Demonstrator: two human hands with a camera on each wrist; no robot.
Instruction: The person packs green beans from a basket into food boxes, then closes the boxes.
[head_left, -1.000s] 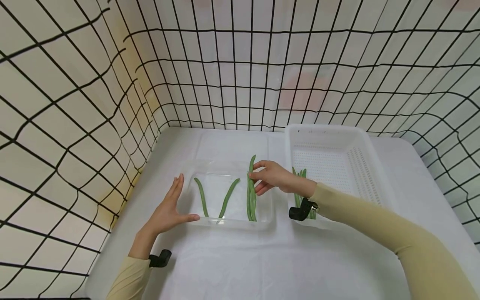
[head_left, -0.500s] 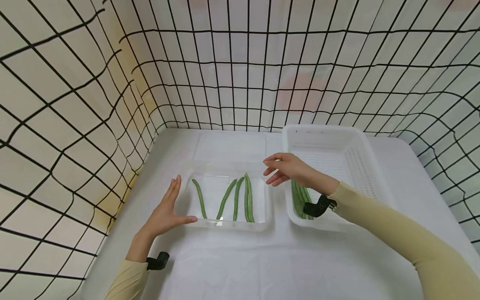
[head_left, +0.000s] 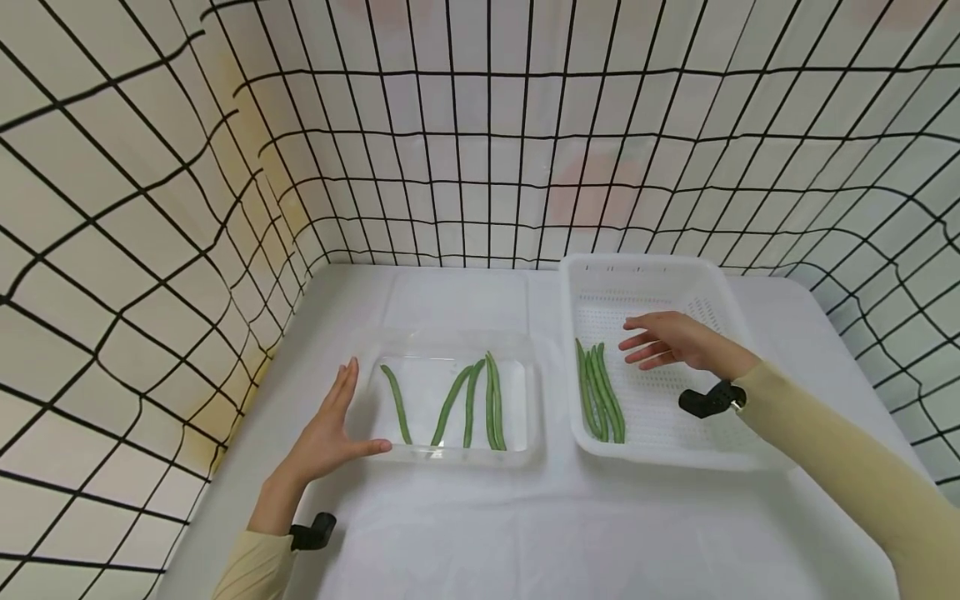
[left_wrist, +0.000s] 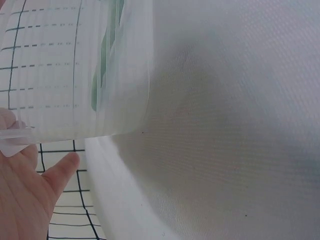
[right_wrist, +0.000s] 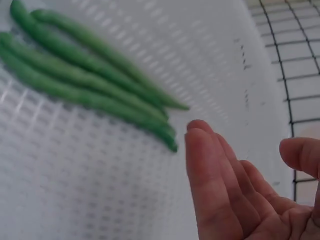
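Observation:
A clear plastic container (head_left: 536,408) holds several green beans (head_left: 448,404) laid roughly upright across its floor. My left hand (head_left: 322,437) touches its front left corner, thumb at the front wall and straight fingers spread along the left side; the left wrist view shows the hand (left_wrist: 27,185) at the container's rim (left_wrist: 15,134). Over the white perforated basket (head_left: 720,454), my right hand (head_left: 678,340) hovers with loosely extended fingers and nothing in them. More green beans (head_left: 600,396) lie along the basket's left side, just left of its fingertips, also close by in the right wrist view.
Both containers stand on a white cloth-covered table (head_left: 465,533), a narrow gap between them. Black wire mesh (head_left: 450,167) rises behind the table and along its sides. The basket's raised wall (head_left: 567,333) borders the gap.
My right hand has let go of green beans in the clear container and moved right, over the basket. More beans now lie in the container. My left hand has stayed at its corner.

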